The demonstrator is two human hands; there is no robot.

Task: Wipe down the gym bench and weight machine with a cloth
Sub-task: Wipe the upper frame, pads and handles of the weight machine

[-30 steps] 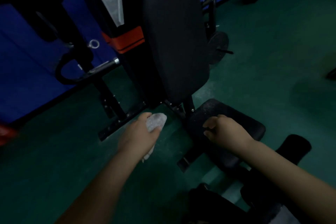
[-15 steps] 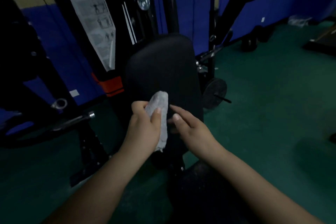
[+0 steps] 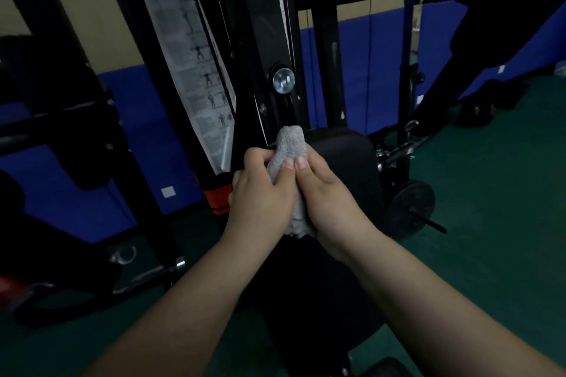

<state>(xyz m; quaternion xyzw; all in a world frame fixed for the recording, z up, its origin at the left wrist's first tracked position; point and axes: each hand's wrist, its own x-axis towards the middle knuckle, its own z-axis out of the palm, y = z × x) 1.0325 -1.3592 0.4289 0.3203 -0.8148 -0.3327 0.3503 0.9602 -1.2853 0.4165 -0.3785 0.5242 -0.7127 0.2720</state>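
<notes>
Both hands on the grey terry cloth (image 3: 291,162): left hand (image 3: 260,196) wraps it from the left with the thumb pressed on its front, right hand (image 3: 329,196) grips it from the right, thumbs side by side, cloth bunched upright between them. Directly behind the hands is the black padded backrest (image 3: 346,168) of the weight machine (image 3: 269,49); cloth looks just off the pad, contact unclear in the dim light. Exercise chart (image 3: 196,70) up-left of the left hand, weight plate (image 3: 409,206) right of the right hand.
</notes>
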